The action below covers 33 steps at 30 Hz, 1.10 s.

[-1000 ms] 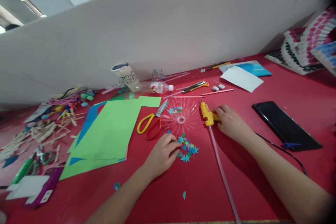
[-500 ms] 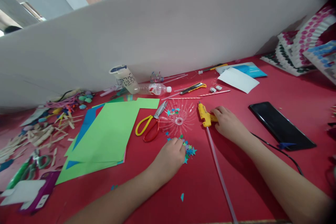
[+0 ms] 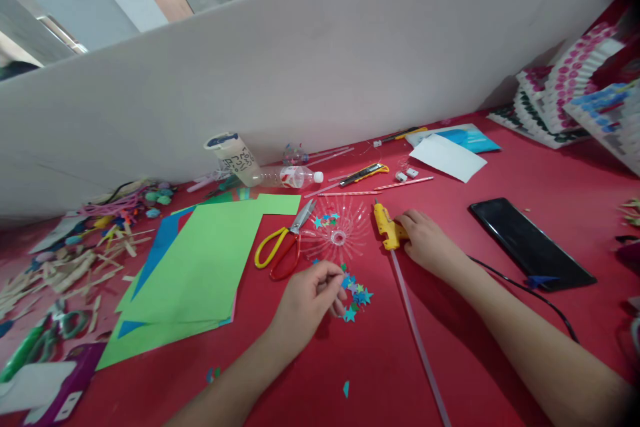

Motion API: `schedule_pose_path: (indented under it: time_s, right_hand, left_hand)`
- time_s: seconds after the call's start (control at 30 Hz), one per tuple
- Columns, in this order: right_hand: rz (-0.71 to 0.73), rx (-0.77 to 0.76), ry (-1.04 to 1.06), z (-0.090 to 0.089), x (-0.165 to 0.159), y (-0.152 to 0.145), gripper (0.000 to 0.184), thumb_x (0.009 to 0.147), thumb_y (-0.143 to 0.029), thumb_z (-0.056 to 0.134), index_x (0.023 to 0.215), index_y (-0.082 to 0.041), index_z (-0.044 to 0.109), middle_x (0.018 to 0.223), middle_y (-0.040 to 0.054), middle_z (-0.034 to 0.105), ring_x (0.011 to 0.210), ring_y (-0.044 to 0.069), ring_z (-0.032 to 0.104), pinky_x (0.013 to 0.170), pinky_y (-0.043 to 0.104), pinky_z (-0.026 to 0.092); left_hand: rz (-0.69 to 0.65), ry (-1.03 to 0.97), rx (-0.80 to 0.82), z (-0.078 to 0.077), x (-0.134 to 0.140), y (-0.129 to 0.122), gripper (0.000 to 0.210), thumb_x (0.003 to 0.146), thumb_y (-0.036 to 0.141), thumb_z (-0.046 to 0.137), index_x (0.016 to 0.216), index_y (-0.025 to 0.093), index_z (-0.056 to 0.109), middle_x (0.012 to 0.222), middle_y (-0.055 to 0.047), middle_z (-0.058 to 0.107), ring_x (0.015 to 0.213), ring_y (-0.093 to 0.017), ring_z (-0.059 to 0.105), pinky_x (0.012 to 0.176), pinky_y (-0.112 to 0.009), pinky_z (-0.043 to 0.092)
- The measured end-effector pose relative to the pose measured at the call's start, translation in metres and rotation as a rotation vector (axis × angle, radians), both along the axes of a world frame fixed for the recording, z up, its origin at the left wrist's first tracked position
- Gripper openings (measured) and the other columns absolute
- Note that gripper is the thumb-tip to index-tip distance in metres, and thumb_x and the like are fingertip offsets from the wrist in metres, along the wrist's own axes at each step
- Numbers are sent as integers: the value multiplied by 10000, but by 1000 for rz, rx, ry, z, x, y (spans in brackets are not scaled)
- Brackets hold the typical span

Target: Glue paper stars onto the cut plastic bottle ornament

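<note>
My left hand (image 3: pixel 316 293) is above the left edge of a pile of small blue, green and purple paper stars (image 3: pixel 357 296). Its thumb and forefinger are pinched together; whatever they hold is too small to make out. My right hand (image 3: pixel 425 237) is closed round the handle of a yellow hot glue gun (image 3: pixel 386 225), which lies on the table with a long clear glue stick (image 3: pixel 415 327) trailing from its back. Between the hands and the wall, a clear plastic bottle piece cut into splayed strips (image 3: pixel 339 237) lies flat, with a few stars (image 3: pixel 326 221) on it.
Red-and-yellow scissors (image 3: pixel 285 247) lie beside green paper sheets (image 3: pixel 200 267). Behind are a plastic bottle (image 3: pixel 290 177), a box cutter (image 3: pixel 365 174) and a white cup (image 3: pixel 233 159). A black phone (image 3: pixel 530 243) and the gun's cord (image 3: pixel 525 290) are at right. Craft sticks (image 3: pixel 85 260) clutter the left.
My left hand has turned and lifted slightly from the star pile, its fingers now pinched. The right hand stays on the glue gun. The camera view has shifted a little.
</note>
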State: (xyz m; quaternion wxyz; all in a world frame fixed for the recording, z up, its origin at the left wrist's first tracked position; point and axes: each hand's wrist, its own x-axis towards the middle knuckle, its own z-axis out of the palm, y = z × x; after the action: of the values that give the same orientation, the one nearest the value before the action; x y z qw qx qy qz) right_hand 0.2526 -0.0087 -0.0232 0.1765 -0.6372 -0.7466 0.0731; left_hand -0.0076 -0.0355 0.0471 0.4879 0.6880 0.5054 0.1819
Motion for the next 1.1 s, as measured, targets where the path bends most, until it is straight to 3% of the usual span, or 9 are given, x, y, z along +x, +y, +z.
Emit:
schedule_pose_path:
  time_s: [0.07,0.2,0.33,0.43,0.57,0.77,0.93,1.1]
  right_hand:
    - [-45,20,44,6,2,1,303,680,-71,507,972,-104,585,956,126,592,870,221,563,764,296,437]
    - [-207,101,379,29,3,-6,147,752,-299,573,824,-171,562,767,45,585,654,171,541,562,262,406]
    - [-240,9,882,50,-11,-24,311,761,-470,587,892,-188,590,722,21,618,606,156,555,506,250,401]
    - [-232,-103,1027,54,-27,-34,340,735,-500,606,850,-180,613,617,-2,582,510,133,513,449,246,389]
    - [-114,-7,986,45,-40,-35,171,709,-367,623,726,-205,573,656,0,598,591,146,562,539,254,459]
    - [-53,69,752,40,-41,-36,76,742,-207,533,669,-225,549,687,-7,601,612,136,569,551,231,464]
    - [88,212,717,47,-39,-39,45,783,-243,555,748,-216,551,794,29,598,687,156,577,605,256,470]
    - [257,235,769,55,-42,-42,100,827,-300,558,805,-205,582,817,50,597,715,156,591,630,253,478]
  left_hand:
    - [147,-284,-158,11,7,4,117,852,272,514,854,155,521,645,-1,645,501,-126,631,482,-226,501]
    - [269,-577,-220,31,24,14,136,758,194,627,816,146,513,619,-14,682,475,-120,633,480,-209,512]
    - [248,-668,-194,35,37,25,113,756,181,643,780,138,541,666,-36,708,540,-128,665,528,-216,540]
    - [189,-637,-185,26,45,29,101,752,193,653,781,127,582,630,-19,686,524,-125,655,516,-213,534]
    - [105,-564,-222,15,57,25,90,756,202,629,757,122,587,593,-8,660,509,-127,646,510,-214,522]
    - [152,-474,-188,14,64,15,100,740,220,626,750,151,554,554,33,610,464,-115,603,480,-215,494]
    - [152,-336,-106,13,62,12,163,788,309,593,728,159,580,544,36,578,406,-93,529,416,-200,424]
    - [90,-454,-176,11,62,10,193,814,339,570,783,154,616,568,18,602,502,-117,574,522,-231,491]
